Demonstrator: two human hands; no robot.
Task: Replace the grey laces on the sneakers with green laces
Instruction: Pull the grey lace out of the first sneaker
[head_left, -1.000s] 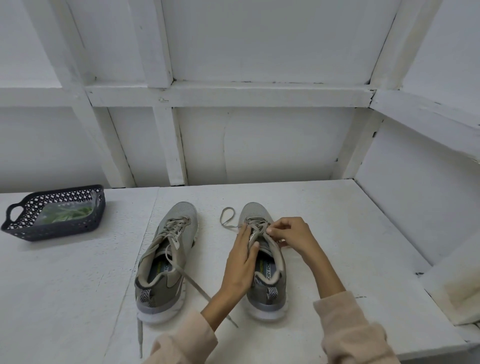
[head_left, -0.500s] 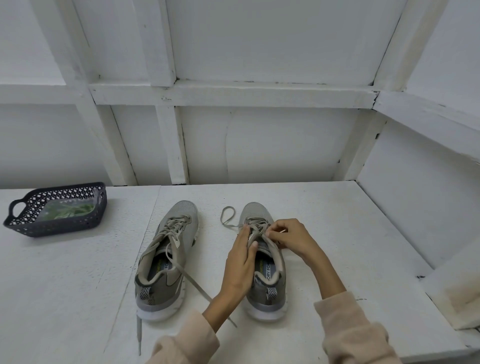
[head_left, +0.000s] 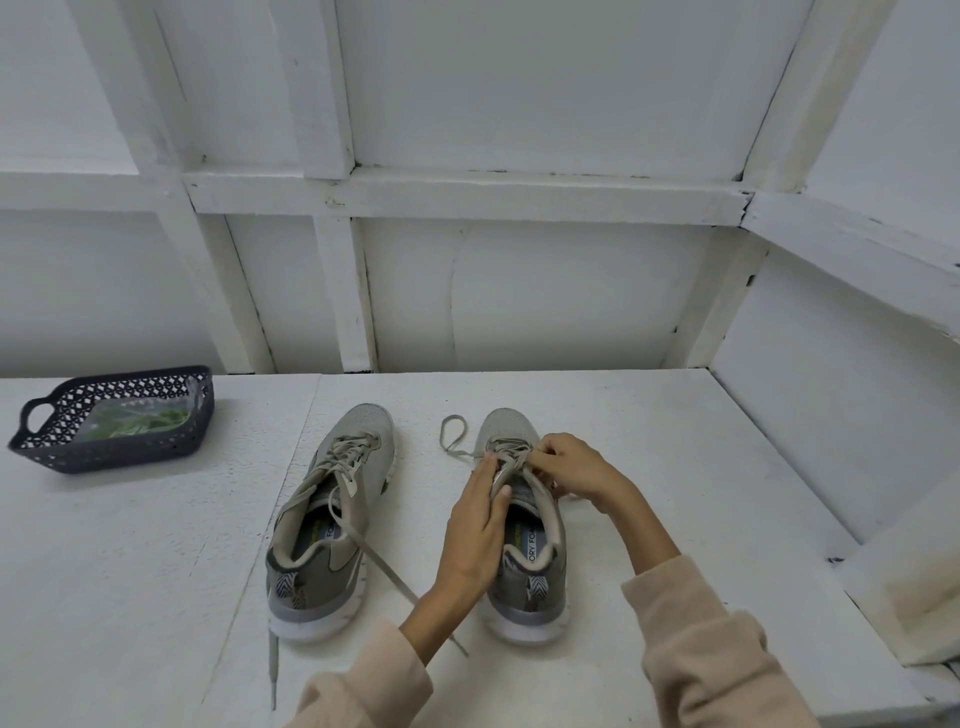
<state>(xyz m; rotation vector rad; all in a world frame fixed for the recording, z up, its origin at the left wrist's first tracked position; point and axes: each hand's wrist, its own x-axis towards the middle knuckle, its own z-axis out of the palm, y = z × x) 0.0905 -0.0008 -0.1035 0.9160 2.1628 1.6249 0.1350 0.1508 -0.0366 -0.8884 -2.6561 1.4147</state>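
White panelled wall (head_left: 519, 291) behind, white painted surface (head_left: 675, 447) in front of me. Both hands are on one grey mesh sneaker (head_left: 540, 577), toe pointing away from me.

Left hand (head_left: 475, 535): fingers straight, flat along the sneaker's left flank, thumb over the tongue edge.

Right hand (head_left: 576, 467): fingers curled, pinching the flat grey lace (head_left: 511, 457) at the upper eyelets. One loop of that lace lies on the surface just beyond my left fingertips.

Second grey sneaker (head_left: 332, 519) stands just left of my left hand, parallel, untied. Its loose lace (head_left: 374, 553) trails toward me and passes under my left wrist. The other end lies on the surface off the heel.

Green laces (head_left: 132, 422) sit in a clear bag inside a dark perforated plastic basket (head_left: 130, 460), well apart, far left of both hands.

Pale pink sleeves (head_left: 691, 639) on both arms.
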